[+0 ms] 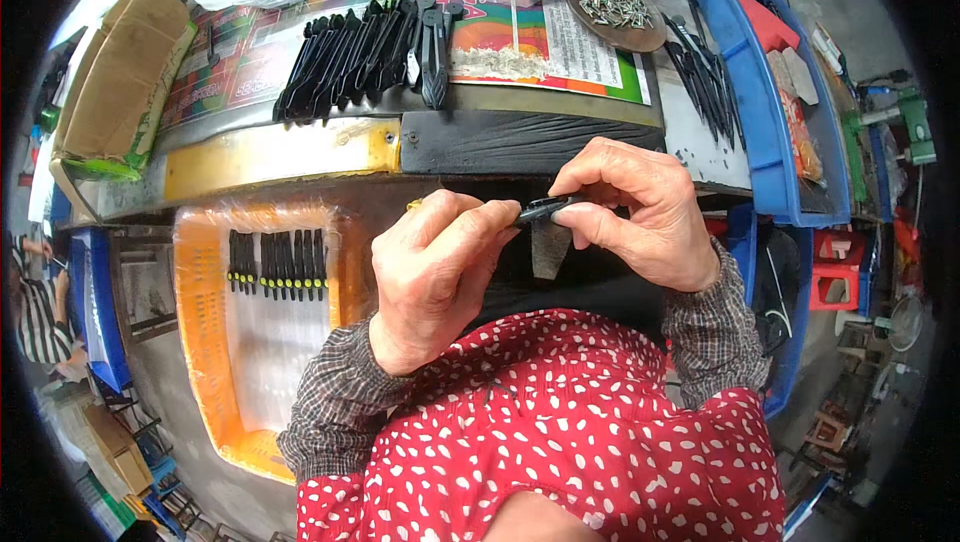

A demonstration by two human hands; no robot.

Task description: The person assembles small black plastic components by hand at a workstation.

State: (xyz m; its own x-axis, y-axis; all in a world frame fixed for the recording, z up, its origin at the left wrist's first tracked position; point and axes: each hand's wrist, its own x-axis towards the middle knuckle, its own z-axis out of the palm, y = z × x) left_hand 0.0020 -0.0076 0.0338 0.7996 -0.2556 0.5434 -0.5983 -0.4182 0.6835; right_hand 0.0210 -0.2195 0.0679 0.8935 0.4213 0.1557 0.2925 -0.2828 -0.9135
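Two-handed pinch on a small black part (540,210) before the workbench (530,142)

Pose: forearms enter from below in dark checked sleeves (340,412), angled inward. Left hand (432,267): back upward, knuckles bent, thumb and forefinger closed on the part's left end. Right hand (645,210): arched, thumb and forefinger gripping the right end, remaining fingers curled. Part sits between the two sets of fingertips, near the bench's front edge; contact with that edge cannot be told.

Materials, large to small: bench front faced with grained black wood beside a glossy yellow strip (285,152). Red cloth garment (580,402), white blotches. Orange plastic crate (198,332), film around its rim, pale liner; inside, a neat row of black pieces (277,257) with yellow-green dots. On the bench, plier-like black pieces (350,57) lie side by side. Round brown dish (640,40) holds small silvery metal pins (613,4).
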